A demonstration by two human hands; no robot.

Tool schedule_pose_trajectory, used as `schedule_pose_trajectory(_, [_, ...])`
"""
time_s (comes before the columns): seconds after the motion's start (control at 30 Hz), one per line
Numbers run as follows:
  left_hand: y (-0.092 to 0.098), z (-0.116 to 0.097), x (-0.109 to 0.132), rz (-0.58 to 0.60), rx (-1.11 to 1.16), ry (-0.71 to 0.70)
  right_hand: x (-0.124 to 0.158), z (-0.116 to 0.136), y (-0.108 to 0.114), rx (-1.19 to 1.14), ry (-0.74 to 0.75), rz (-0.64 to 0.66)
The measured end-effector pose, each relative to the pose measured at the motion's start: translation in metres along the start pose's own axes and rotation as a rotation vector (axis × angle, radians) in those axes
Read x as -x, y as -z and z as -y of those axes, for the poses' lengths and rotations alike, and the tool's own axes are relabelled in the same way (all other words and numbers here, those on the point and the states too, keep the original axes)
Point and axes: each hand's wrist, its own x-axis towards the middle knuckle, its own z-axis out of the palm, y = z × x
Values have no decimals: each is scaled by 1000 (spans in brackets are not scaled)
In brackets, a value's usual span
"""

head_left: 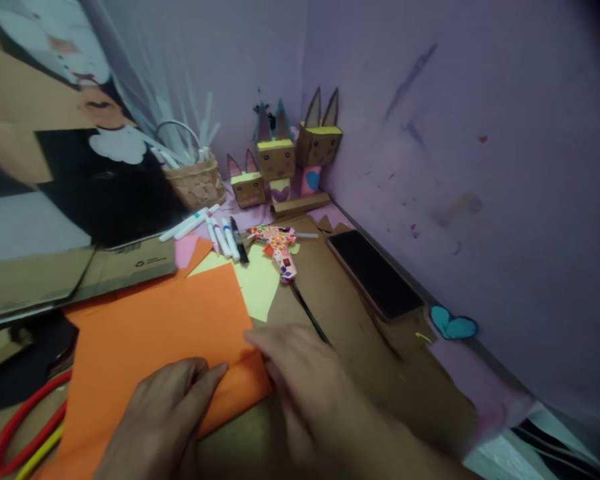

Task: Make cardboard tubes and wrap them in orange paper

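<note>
A sheet of orange paper [165, 327] lies in front of me, with a crease or fold running across its lower right part. My left hand [165, 413] is closed at the paper's near side, thumb and bent fingers pressed on it beside the crease. At the right edge, my right hand [310, 387] grips the paper with its index finger on top; the thumb is partly hidden. Beyond the sheet lie a piece of yellow paper [257, 287] and a colourfully patterned glue gun [280, 250] with a black cord.
White markers [225, 240] and a black marker [239, 241] lie behind the paper. A phone [375, 273] rests along the wall on brown cardboard [320, 293]. Cardboard animal figures [277, 160] and a basket [197, 183] stand at the back. Red scissor handles [27, 427] are at left.
</note>
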Motion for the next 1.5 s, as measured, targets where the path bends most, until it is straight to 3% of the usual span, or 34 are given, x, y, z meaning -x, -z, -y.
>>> schedule_pose_trajectory(0.13, [6,-11,-8,169,15,73,7,12,-30,285,200,171])
schedule_pose_trajectory(0.2, [7,-16,-9,138,28,137,9,12,-41,396,227,289])
schedule_pose_trajectory(0.27, [5,-23,-7,95,17,190,10,9,-48,486,249,338])
schedule_pose_trajectory(0.37, [-2,-35,5,-67,-94,262,14,0,-54,625,337,255])
schedule_pose_trajectory(0.43, [-9,-44,14,-250,-202,220,19,-9,-58,711,403,216])
schedule_pose_trajectory(0.5, [-15,-50,21,-309,-269,103,23,-20,-63,769,473,182])
schedule_pose_trajectory(0.6, [-21,-52,27,-148,-267,36,25,-31,-67,817,523,186])
schedule_pose_trajectory(0.73, [-21,-47,32,25,-136,111,22,-29,-65,869,568,183])
schedule_pose_trajectory(0.87, [-17,-47,36,53,-88,156,18,-21,-62,819,609,178])
schedule_pose_trajectory(1.1, [-18,-49,35,119,-149,277,18,-20,-62,760,526,199])
schedule_pose_trajectory(1.5, [-14,-36,53,60,-258,442,23,-12,-59,802,408,246])
